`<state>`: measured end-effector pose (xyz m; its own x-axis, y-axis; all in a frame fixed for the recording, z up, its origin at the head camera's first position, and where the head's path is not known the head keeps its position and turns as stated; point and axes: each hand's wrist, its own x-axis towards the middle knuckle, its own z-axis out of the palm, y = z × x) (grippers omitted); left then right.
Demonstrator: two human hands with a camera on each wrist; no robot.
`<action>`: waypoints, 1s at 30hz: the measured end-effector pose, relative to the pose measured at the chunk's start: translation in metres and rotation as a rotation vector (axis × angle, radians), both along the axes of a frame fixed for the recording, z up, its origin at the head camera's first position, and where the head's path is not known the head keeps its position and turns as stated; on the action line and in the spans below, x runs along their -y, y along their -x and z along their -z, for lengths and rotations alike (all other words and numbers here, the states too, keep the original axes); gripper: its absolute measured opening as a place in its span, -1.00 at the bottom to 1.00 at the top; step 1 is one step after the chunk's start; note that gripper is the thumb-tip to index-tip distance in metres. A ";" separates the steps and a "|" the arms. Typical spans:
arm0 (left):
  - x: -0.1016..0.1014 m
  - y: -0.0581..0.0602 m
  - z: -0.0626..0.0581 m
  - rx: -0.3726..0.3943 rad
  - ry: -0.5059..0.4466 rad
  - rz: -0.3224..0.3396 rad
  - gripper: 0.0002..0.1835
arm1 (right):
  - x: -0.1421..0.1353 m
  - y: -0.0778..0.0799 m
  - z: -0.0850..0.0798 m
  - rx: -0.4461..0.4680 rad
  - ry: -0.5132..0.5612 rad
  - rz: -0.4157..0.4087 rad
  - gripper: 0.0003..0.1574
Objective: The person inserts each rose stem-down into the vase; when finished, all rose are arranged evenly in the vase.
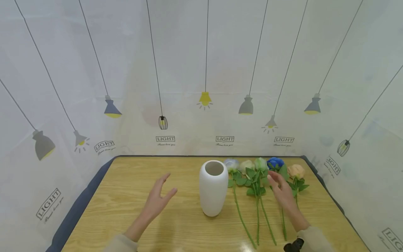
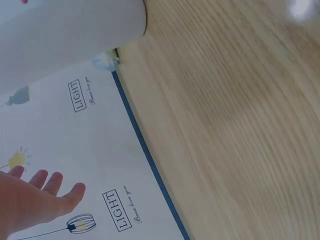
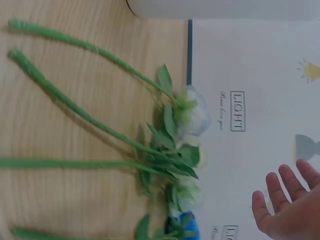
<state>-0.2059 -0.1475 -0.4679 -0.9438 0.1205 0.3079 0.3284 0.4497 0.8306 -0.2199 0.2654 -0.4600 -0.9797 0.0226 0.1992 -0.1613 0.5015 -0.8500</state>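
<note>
My left hand (image 1: 156,200) and right hand (image 1: 284,195), both empty, fingers loose, flank the upright vase (image 1: 213,192); beside it on the table (image 1: 126,196), flowers (image 1: 261,164) lie with leaves crowded, so lifting one could drag others into the vase.

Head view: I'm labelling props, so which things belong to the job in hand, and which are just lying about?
Likely the job, nearest the left hand and right hand:
vase
whitish-blue flower
cream flower
pale green flower
blue flower
peach flower

Probably just surroundings:
table
backdrop
black wrist gear
</note>
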 end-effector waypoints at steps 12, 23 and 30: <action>-0.030 -0.002 0.009 0.202 -0.131 0.110 -0.32 | 0.028 0.004 0.047 0.255 0.202 0.029 -0.43; -0.047 0.001 0.015 0.333 -0.123 0.241 -0.23 | 0.050 0.007 0.076 0.316 0.216 0.035 -0.51; -0.057 0.001 0.010 0.382 -0.138 0.236 -0.20 | 0.058 0.008 0.088 0.329 0.229 0.044 -0.58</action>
<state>-0.2071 -0.0900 -0.4777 -0.9443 0.3278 -0.0280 0.0674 0.2760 0.9588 -0.2280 0.2078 -0.5476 -0.9875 0.0731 -0.1400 0.1554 0.2932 -0.9433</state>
